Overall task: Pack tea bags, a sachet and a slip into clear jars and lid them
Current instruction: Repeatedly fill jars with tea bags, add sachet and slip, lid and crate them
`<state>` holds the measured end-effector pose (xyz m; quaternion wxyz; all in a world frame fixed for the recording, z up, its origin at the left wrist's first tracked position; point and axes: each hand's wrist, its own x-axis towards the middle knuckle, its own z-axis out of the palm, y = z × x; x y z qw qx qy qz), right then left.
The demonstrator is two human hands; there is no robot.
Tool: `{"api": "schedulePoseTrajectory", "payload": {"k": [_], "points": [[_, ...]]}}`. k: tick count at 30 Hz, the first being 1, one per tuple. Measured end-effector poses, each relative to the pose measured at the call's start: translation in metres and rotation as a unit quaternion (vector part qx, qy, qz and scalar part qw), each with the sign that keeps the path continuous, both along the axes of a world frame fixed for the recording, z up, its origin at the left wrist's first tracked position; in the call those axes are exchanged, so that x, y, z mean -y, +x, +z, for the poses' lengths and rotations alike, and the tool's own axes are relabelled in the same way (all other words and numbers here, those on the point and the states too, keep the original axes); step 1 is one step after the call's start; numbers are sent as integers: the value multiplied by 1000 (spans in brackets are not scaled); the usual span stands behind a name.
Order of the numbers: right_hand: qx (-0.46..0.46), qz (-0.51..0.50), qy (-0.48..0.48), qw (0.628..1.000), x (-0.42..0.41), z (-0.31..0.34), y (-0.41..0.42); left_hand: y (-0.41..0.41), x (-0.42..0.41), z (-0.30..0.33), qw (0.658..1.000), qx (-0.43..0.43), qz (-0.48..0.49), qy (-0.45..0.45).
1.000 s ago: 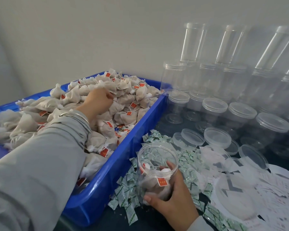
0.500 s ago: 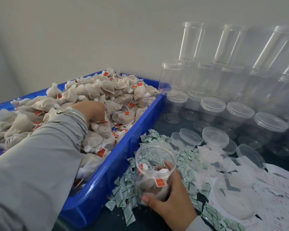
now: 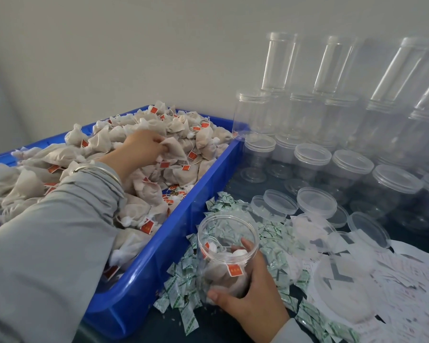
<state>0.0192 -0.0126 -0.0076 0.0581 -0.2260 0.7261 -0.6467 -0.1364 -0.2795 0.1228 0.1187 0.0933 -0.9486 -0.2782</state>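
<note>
A blue crate (image 3: 174, 246) on the left is heaped with beige tea bags (image 3: 176, 174) bearing red tags. My left hand (image 3: 140, 148) reaches into the heap and its fingers pinch a tea bag (image 3: 172, 147) near the top. My right hand (image 3: 248, 297) grips an open clear jar (image 3: 227, 246) that stands on the table beside the crate, with a few tea bags inside and a red tag hanging over its side. Green-and-white sachets (image 3: 273, 233) lie scattered around the jar. White paper slips (image 3: 404, 276) spread out to the right.
Loose clear lids (image 3: 316, 201) lie behind the sachets. Lidded jars (image 3: 352, 169) and stacked empty jars (image 3: 327, 68) fill the back right against the wall. A larger clear lid (image 3: 342, 293) rests on the slips.
My left hand dipped down into the tea bags, then rose and moved toward the far side of the heap, where it now pinches a bag. My right hand kept the jar still.
</note>
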Motion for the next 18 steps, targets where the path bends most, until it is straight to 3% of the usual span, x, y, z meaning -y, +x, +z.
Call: {"api": "schedulePoseTrajectory", "payload": {"k": [2, 7, 11, 14, 18], "points": [[5, 1, -1, 1000, 0, 0, 0, 5, -9, 3, 991, -29, -46, 124], [22, 6, -1, 1000, 0, -1, -1, 26, -40, 12, 952, 22, -196, 233], [15, -7, 8, 1000, 1, -1, -2, 42, -57, 19, 863, 100, -306, 389], [16, -2, 1, 1000, 1, -2, -2, 46, -61, 21, 816, 135, -374, 419], [28, 10, -14, 999, 0, -4, -3, 48, -62, 21, 792, 161, -420, 414]]}}
